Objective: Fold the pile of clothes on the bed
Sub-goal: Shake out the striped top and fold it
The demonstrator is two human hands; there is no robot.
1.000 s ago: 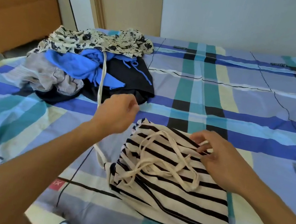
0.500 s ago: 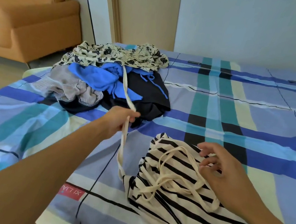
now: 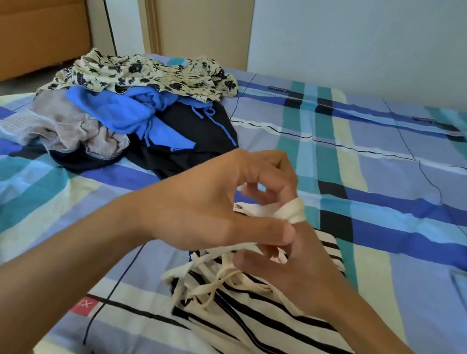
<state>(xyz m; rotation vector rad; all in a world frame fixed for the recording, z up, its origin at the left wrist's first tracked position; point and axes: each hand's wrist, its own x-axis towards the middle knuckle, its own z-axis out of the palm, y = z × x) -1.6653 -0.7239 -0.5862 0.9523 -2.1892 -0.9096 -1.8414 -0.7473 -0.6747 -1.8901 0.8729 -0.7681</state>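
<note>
The striped garment lies folded on the bed beneath both grips, long axis running near-right. Its cream strap rises and winds round a right grip fingertip; the curled left grip appears to pinch it. We judge the pile, far-left, nearer the left grip.

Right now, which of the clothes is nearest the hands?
The striped top, lying right under the left hand and right hand. The flowery, blue, grey and black ones are heaped in the pile farther back.

Soft, even daylight; frame edges bend and smear, fingers slightly motion-blurred.
</note>
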